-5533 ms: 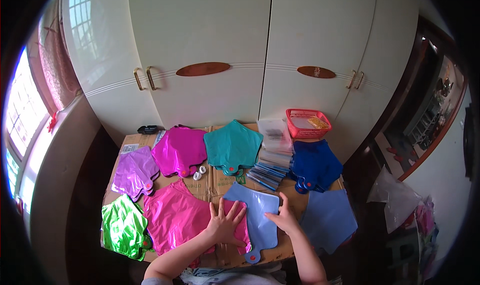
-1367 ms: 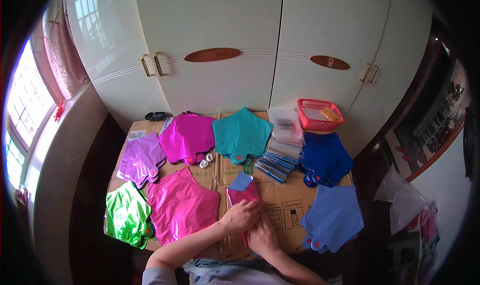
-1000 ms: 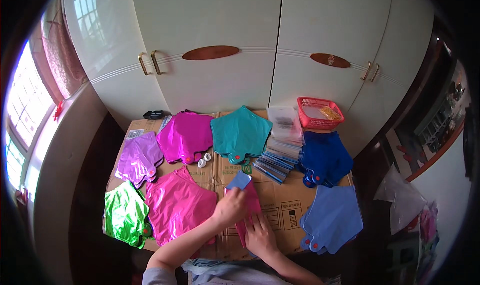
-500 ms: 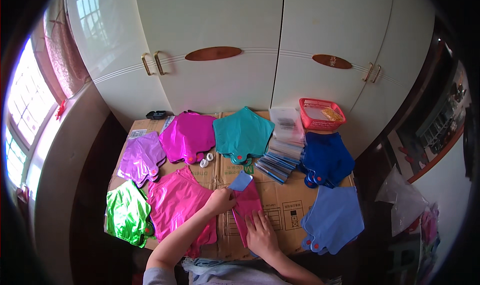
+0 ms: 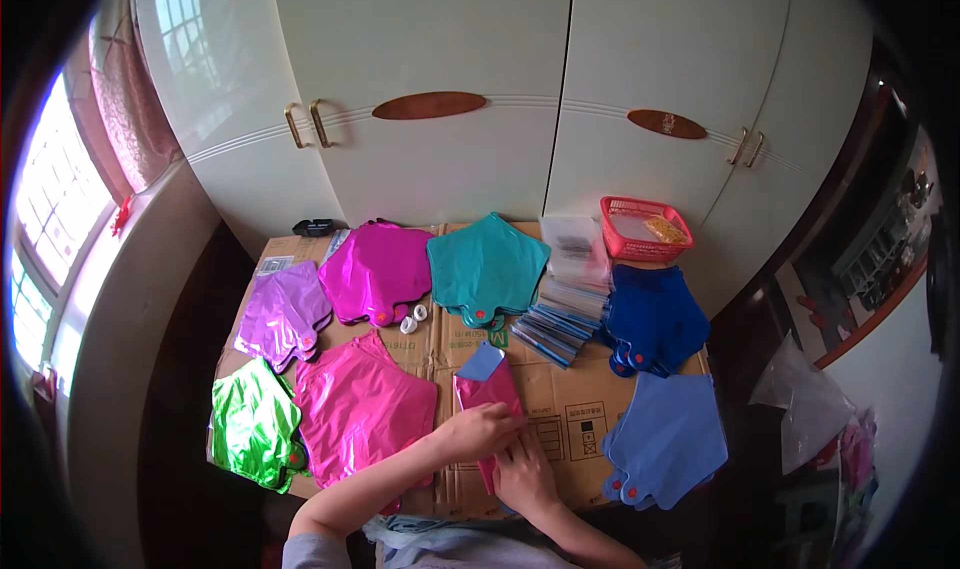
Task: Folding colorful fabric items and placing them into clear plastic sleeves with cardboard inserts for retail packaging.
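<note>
A flat pink foil balloon (image 5: pixel 484 393), folded into a narrow strip, lies on the cardboard in front of me. The end of a light blue foil piece (image 5: pixel 484 362) sticks out past its far end. My left hand (image 5: pixel 480 432) reaches across the strip, its fingers pinched together at the right edge. Beneath and beside it, my right hand (image 5: pixel 526 477) rests on the strip's near part with fingers stretched forward; their tips are partly covered by the left hand. To the left lies a stack of unfolded pink foil balloons (image 5: pixel 355 409), under my left forearm.
Around the cardboard (image 5: pixel 560 389) lie stacks of green (image 5: pixel 255 424), purple (image 5: pixel 285 314), magenta (image 5: pixel 375 269), teal (image 5: pixel 488 267), dark blue (image 5: pixel 655 314) and light blue (image 5: pixel 668 437) foil balloons. Clear packets (image 5: pixel 562 319) fan out near a red basket (image 5: pixel 645 231). White cabinets (image 5: pixel 430 39) stand behind.
My left hand has moved from the strip's left edge, near its far end, rightward and nearer, to my right hand's fingertips. My right hand has hardly moved.
</note>
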Demonstrator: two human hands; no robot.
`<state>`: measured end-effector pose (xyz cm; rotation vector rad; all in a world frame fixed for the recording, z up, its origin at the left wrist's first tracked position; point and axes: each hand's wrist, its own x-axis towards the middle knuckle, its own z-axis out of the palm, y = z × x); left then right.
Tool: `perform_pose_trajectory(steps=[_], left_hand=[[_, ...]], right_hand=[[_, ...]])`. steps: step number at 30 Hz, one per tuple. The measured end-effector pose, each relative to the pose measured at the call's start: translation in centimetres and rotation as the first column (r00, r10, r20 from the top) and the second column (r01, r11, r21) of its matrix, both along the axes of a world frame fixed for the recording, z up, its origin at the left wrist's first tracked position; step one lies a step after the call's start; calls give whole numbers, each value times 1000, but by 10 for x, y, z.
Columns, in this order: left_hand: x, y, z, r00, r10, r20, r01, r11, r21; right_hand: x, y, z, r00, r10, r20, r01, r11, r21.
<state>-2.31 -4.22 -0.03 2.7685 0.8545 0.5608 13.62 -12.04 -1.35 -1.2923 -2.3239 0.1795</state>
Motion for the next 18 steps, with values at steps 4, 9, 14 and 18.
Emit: perform_pose_trajectory(steps=[4,9,14,18], left_hand=[[8,-3,3,995,99,-20,-99,995,-16],[15,-4,10,971,221,-85,-223,975,-10],[20,1,-2,938,343,-50,-342,939,28],[23,6,4,899,429,-85,-431,902,-6]], right_hand=[[0,2,4,1000,9,-27,-8,999,43],[2,1,5,1000,20,24,-21,999,38],[1,2,4,999,34,19,-34,999,18],[2,2,4,999,31,11,-32,999,11]])
